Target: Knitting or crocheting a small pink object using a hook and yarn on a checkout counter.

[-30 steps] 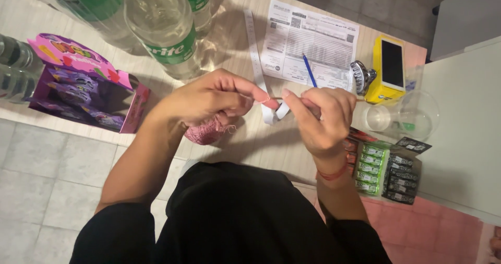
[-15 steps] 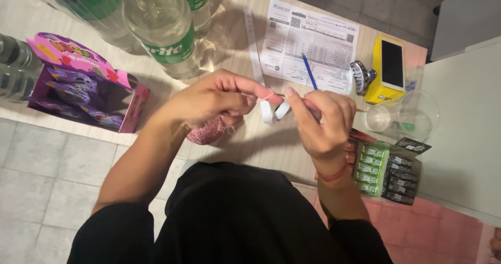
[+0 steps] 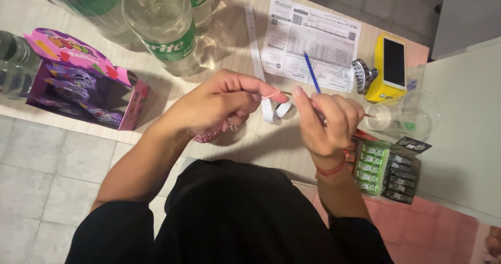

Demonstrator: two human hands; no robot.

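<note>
My left hand pinches a thin pink strand at its fingertips, and a small pink knitted piece hangs under the palm. My right hand is closed around a thin brown stick whose tip reaches toward the left fingertips. Its other end pokes out past the knuckles on the right. A curled white paper strip lies on the pale wooden table just below the gap between my hands.
Clear plastic bottles with green labels stand at the back left, beside a pink and purple open box. A printed sheet with a blue pen, a yellow device, a clear cup and green packs lie at the right.
My hands have drawn slightly apart. The brown stick's tip and the pink strand now show between them, above the white strip.
</note>
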